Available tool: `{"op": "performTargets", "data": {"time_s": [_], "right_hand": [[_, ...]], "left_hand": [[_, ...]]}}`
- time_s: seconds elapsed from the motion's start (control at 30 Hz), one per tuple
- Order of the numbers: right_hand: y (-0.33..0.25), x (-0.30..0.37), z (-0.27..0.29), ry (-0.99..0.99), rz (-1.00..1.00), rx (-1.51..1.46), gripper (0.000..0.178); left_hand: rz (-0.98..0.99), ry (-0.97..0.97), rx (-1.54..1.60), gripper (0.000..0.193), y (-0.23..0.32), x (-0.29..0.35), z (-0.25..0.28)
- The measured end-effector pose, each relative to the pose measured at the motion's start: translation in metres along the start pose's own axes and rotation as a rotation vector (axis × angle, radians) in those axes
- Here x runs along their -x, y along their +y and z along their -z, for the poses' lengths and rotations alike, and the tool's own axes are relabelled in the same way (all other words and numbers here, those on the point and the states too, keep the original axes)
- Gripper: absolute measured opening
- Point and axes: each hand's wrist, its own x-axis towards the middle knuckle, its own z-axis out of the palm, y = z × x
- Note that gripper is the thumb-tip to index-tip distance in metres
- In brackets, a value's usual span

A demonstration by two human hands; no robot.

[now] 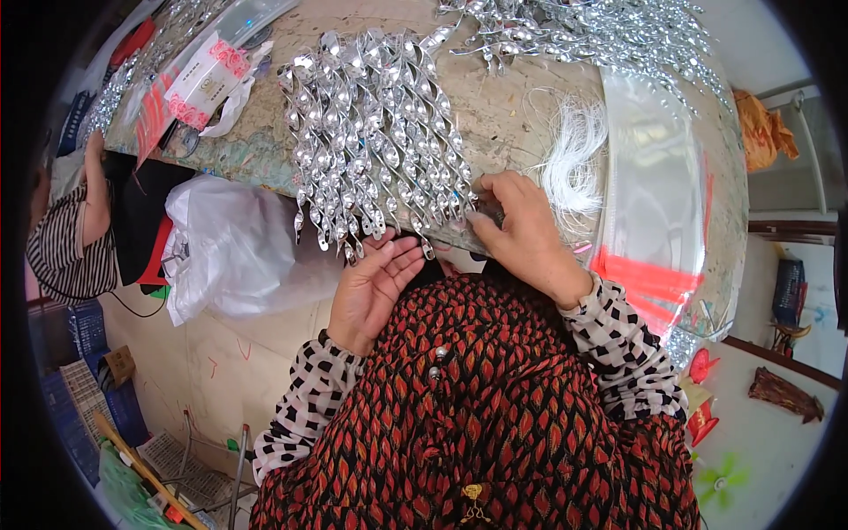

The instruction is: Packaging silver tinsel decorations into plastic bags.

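Note:
A bunch of shiny silver twisted strips (371, 132) lies side by side on the worktable, its lower ends hanging over the front edge. My left hand (375, 287) is palm up just below those ends. Its fingers are loosely bent and apart, with nothing seen in them. At the bunch's lower right corner, my right hand (526, 234) rests at the table edge. Its thumb and forefinger are parted beside the outermost strip; I cannot tell whether they touch it. The other fingers are bent and partly hidden.
A hank of white thread (572, 159) and clear plastic sleeves with red ends (654, 194) lie to the right. More silver strips (592, 35) are heaped behind. A pink-and-white tissue pack (208, 79) is at left, above a white plastic bag (230, 238). Another person's striped sleeve (75, 230) shows far left.

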Motion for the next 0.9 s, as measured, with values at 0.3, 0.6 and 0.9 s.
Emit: {"op": "performTargets", "data": {"time_s": [0.3, 0.6, 0.9], "right_hand": [[-0.003, -0.004, 0.001, -0.047, -0.039, 0.098, 0.032], [-0.005, -0.003, 0.004, 0.097, 0.02, 0.256, 0.029], [-0.016, 0.001, 0.004, -0.055, 0.073, 0.311, 0.023]], "left_hand": [[0.171, -0.083, -0.211, 0.027, 0.001, -0.001, -0.009], [0.175, -0.107, -0.179, 0.024, 0.002, -0.004, -0.005], [0.169, -0.112, -0.165, 0.021, 0.001, -0.004, -0.005]]}}
